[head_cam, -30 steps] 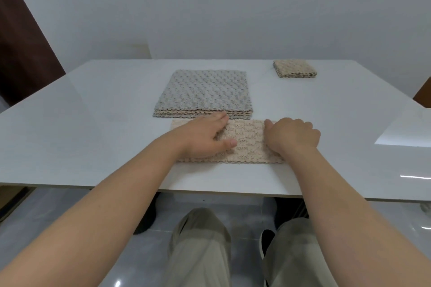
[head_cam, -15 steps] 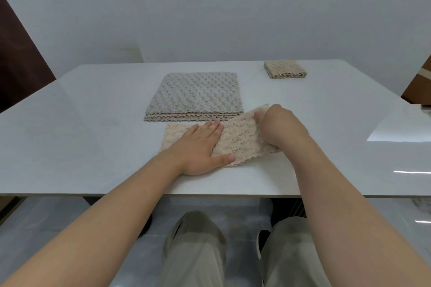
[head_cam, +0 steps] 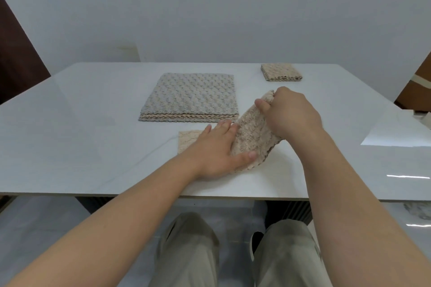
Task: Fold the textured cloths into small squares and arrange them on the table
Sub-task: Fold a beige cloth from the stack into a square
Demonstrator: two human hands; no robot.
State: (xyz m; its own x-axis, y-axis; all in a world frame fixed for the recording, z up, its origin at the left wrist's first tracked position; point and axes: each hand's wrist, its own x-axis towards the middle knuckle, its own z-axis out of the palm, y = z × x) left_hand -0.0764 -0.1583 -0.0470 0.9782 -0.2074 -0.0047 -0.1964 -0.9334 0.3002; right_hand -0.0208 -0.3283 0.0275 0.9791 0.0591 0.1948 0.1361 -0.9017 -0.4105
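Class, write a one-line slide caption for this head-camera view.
Mid-fold: the left hand pins the beige cloth to the table while the right hand lifts its other end over.

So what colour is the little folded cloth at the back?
The small folded cloth is beige, seen in the head view.

At frame centre our left grip [head_cam: 217, 149] presses flat on the beige textured cloth [head_cam: 251, 133]; our right grip [head_cam: 291, 114] pinches its raised end. Above them lies a grey textured cloth stack [head_cam: 191, 98] on the white table [head_cam: 81, 123].
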